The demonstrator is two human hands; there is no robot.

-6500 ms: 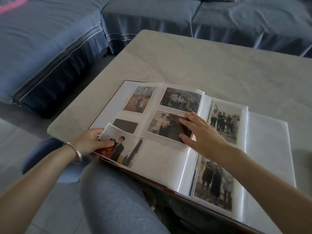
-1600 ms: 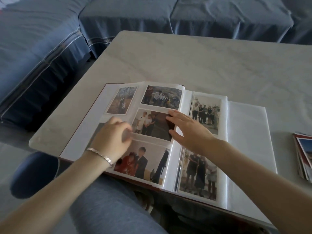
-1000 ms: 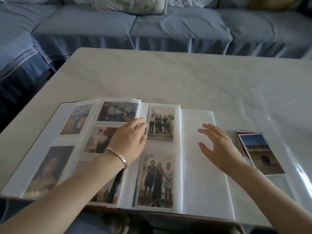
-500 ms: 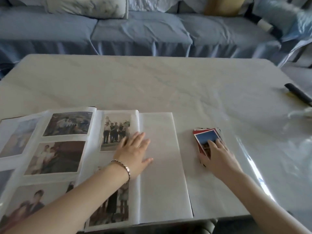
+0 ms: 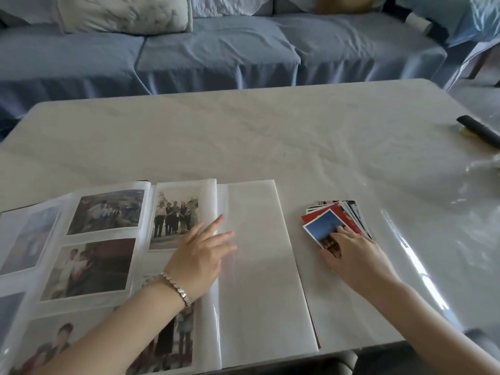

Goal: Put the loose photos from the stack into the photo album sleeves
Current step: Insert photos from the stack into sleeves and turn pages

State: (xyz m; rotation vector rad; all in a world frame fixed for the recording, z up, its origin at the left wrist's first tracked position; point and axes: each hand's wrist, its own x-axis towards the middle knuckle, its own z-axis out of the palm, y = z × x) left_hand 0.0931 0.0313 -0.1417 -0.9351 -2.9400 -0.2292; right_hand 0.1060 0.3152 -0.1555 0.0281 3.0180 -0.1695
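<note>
The open photo album (image 5: 251,266) lies at the table's near left, with photos in the sleeves of its left page and of the left column of its right page. My left hand (image 5: 201,255) rests flat on the right page with fingers spread, holding nothing. To the album's right sits the fanned stack of loose photos (image 5: 349,212). The top photo (image 5: 323,228), blue sky with a white border, is skewed off toward the album. My right hand (image 5: 351,253) lies on it, fingers on top and thumb at its near corner.
The pale marble-look table (image 5: 243,139) is under a clear plastic cover that wrinkles at the right (image 5: 443,212). A black remote-like object (image 5: 479,131) lies at the far right edge. A blue-covered sofa (image 5: 216,55) with a pillow (image 5: 121,12) runs behind the table.
My right hand left the album and went to the photo stack, then slid the top photo askew. My left hand shifted from the left page to the right page. The view panned right.
</note>
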